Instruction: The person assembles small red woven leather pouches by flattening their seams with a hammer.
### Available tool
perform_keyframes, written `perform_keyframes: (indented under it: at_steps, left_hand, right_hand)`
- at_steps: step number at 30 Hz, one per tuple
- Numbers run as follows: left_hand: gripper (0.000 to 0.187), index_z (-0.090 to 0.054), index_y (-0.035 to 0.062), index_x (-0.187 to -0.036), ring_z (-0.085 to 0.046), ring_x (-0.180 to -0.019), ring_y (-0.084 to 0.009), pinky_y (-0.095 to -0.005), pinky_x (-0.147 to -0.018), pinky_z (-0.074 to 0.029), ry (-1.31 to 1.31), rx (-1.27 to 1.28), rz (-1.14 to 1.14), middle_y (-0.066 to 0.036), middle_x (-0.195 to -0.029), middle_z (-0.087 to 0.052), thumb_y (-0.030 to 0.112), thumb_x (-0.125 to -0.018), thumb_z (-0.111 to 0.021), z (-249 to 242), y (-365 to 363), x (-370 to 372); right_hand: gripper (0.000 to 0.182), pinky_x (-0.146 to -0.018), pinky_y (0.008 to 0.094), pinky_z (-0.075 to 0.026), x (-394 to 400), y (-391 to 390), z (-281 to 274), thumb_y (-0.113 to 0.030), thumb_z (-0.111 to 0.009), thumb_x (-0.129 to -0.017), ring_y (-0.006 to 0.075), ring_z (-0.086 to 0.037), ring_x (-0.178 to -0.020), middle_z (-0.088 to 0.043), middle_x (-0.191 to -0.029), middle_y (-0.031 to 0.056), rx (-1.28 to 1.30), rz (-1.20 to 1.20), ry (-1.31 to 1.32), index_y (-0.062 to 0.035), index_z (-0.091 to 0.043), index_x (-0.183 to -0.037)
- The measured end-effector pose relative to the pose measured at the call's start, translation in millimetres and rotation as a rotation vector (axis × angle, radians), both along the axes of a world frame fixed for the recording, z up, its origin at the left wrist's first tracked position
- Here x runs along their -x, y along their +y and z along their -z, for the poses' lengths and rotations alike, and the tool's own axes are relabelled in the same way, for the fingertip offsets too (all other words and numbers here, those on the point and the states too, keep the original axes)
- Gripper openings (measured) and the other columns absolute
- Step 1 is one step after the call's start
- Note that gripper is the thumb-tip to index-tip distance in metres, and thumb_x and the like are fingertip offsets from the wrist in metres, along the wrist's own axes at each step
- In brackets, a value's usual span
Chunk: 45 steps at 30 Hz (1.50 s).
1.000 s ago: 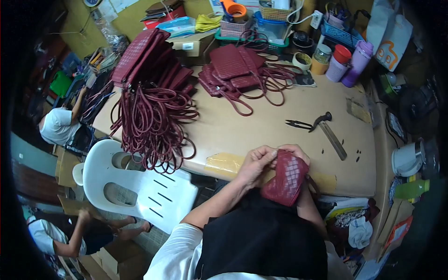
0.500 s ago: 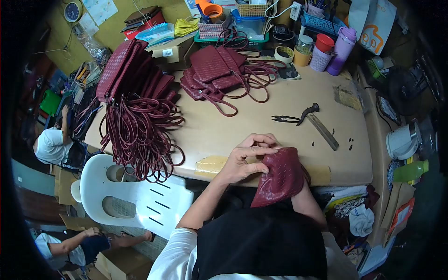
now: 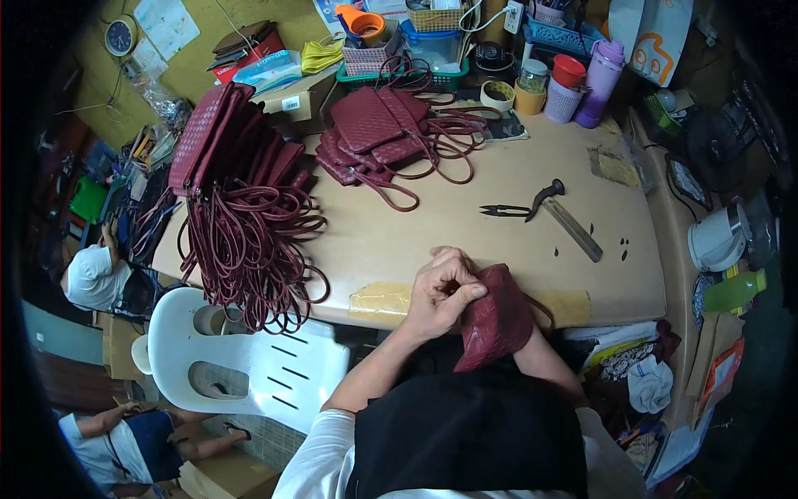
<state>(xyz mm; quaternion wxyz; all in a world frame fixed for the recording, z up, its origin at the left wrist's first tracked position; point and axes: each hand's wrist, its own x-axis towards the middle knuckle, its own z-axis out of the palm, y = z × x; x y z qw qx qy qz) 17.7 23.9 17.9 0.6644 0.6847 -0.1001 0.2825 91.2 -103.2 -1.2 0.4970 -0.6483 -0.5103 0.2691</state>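
A dark red woven-pattern pouch (image 3: pixel 496 323) is held up at the table's front edge, with a strap loop behind its right side. My left hand (image 3: pixel 442 291) pinches the pouch's upper left edge, thumb and bent fingers pressed together. Only the wrist and forearm of my right arm show at the pouch's lower right; the pouch hides my right hand. Beyond them on the table lie a hammer (image 3: pixel 572 226) and dark pointed snips (image 3: pixel 505 211), with several small dark bits around the hammer.
Stacked red pouches with hanging straps (image 3: pixel 249 241) fill the table's left side; more pouches (image 3: pixel 370 125) lie at the back. Bottles, cups and baskets (image 3: pixel 449 81) line the rear. A white chair (image 3: pixel 249 358) stands at left. Two other people are at far left.
My left hand's fingers have curled in and closed at the pouch's edge. The pouch has tilted and shifted slightly left, and more of the strap loop shows. The camera view has moved a little.
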Motion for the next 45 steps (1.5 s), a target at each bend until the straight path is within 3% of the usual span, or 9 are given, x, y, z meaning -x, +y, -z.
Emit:
perform_keyframes:
  at_steps: [3, 7, 9, 15, 22, 27, 33, 38, 45]
  left_hand:
    - [0.023, -0.056, 0.0017, -0.071, -0.052, -0.073, -0.0164, -0.0284, -0.072, -0.041, 0.022, 0.095, -0.026, -0.006, -0.072, -0.054, 0.014, -0.083, -0.07, 2.1, -0.2, -0.1]
    - [0.02, -0.059, 0.0003, -0.074, -0.052, -0.076, -0.014, -0.0292, -0.077, -0.043, 0.095, 0.337, 0.044, -0.007, -0.08, -0.057, 0.015, -0.086, -0.068, 11.0, -6.2, 0.3]
    - [0.019, -0.062, -0.0007, -0.078, -0.053, -0.079, -0.0138, -0.0294, -0.079, -0.043, 0.093, 0.408, 0.052, -0.007, -0.083, -0.058, 0.016, -0.087, -0.066, 12.3, -6.7, 0.8]
    - [0.072, -0.037, 0.0009, -0.138, -0.053, -0.096, -0.0259, -0.0351, -0.083, -0.044, 0.223, -0.194, -0.268, -0.017, -0.11, -0.051, 0.029, -0.081, -0.071, -2.9, -12.6, 9.6]
    - [0.106, -0.033, -0.0002, -0.141, -0.055, -0.079, -0.0316, -0.0408, -0.076, -0.046, 0.223, -0.697, -0.36, -0.014, -0.089, -0.053, 0.057, -0.063, -0.078, -33.5, -28.5, 26.1]
    - [0.11, -0.028, -0.0011, -0.144, -0.055, -0.097, -0.0364, -0.0441, -0.082, -0.046, 0.555, -0.889, -0.318, -0.022, -0.112, -0.052, 0.062, -0.065, -0.073, -37.1, -33.8, 28.8]
    - [0.102, -0.028, 0.0005, -0.144, -0.054, -0.103, -0.0356, -0.0455, -0.08, -0.046, 0.232, -0.933, -0.484, -0.024, -0.12, -0.048, 0.055, -0.069, -0.072, -36.6, -35.5, 25.6]
    - [0.074, -0.028, 0.0003, -0.143, -0.061, -0.067, -0.0342, -0.0447, -0.063, -0.049, 0.582, -0.784, -0.188, -0.019, -0.078, -0.06, 0.014, -0.077, -0.06, -38.0, -31.3, 26.9]
    - [0.074, -0.024, 0.0023, -0.146, -0.057, -0.057, -0.0334, -0.0443, -0.057, -0.046, 0.14, -0.707, -0.009, -0.016, -0.064, -0.056, 0.001, -0.079, -0.055, -29.6, -40.3, 31.3]
  right_hand:
    - [0.044, -0.09, 0.0237, -0.042, 9.6, 15.7, 14.4, -0.009, -0.056, -0.091, 0.0105, -0.053, -0.1, -0.051, -0.11, 0.0037, -0.389, 0.197, 0.797, -0.0028, -0.045, -0.133]
    - [0.047, -0.093, 0.0269, -0.043, -9.0, 9.5, 38.5, -0.008, -0.058, -0.089, 0.0137, -0.054, -0.103, -0.049, -0.116, 0.0072, -0.572, 0.089, 0.658, -0.0032, -0.045, -0.134]
    - [0.04, -0.091, 0.0294, -0.046, -6.8, 0.9, 28.6, -0.008, -0.06, -0.088, 0.0161, -0.054, -0.105, -0.046, -0.123, 0.0103, -0.444, 0.334, 0.106, -0.0025, -0.05, -0.127]
    - [0.026, -0.078, 0.0273, -0.053, -4.8, -4.9, 20.9, -0.013, -0.057, -0.091, 0.0155, -0.061, -0.09, -0.057, -0.104, 0.0099, -0.61, 0.48, 0.586, -0.0034, -0.044, -0.112]
    - [0.032, -0.071, 0.0274, -0.055, -2.9, -6.1, -2.6, -0.025, -0.053, -0.094, 0.0146, -0.063, -0.081, -0.06, -0.095, 0.0063, -0.504, 0.337, 0.813, -0.0049, -0.04, -0.116]
    - [0.027, -0.08, 0.0307, -0.053, -3.6, -8.5, 7.6, -0.023, -0.048, -0.096, 0.0169, -0.062, -0.091, -0.06, -0.1, 0.0102, -0.422, 0.28, 0.951, -0.0031, -0.047, -0.114]
    - [0.017, -0.078, 0.0292, -0.053, -12.7, 0.4, 23.1, -0.01, -0.046, -0.093, 0.016, -0.063, -0.085, -0.063, -0.097, 0.0083, -0.435, 0.406, 0.544, -0.0023, -0.053, -0.105]
    - [0.015, -0.079, 0.0272, -0.047, -9.1, 5.9, 12.3, -0.001, -0.047, -0.089, 0.0129, -0.058, -0.09, -0.06, -0.095, 0.0058, -0.238, 0.534, -0.125, -0.0033, -0.056, -0.101]
    - [0.015, -0.064, 0.0213, -0.044, -3.0, 8.0, 4.4, -0.011, -0.055, -0.088, 0.0062, -0.053, -0.075, -0.056, -0.085, 0.0008, -0.39, 0.49, 0.313, -0.0005, -0.055, -0.1]
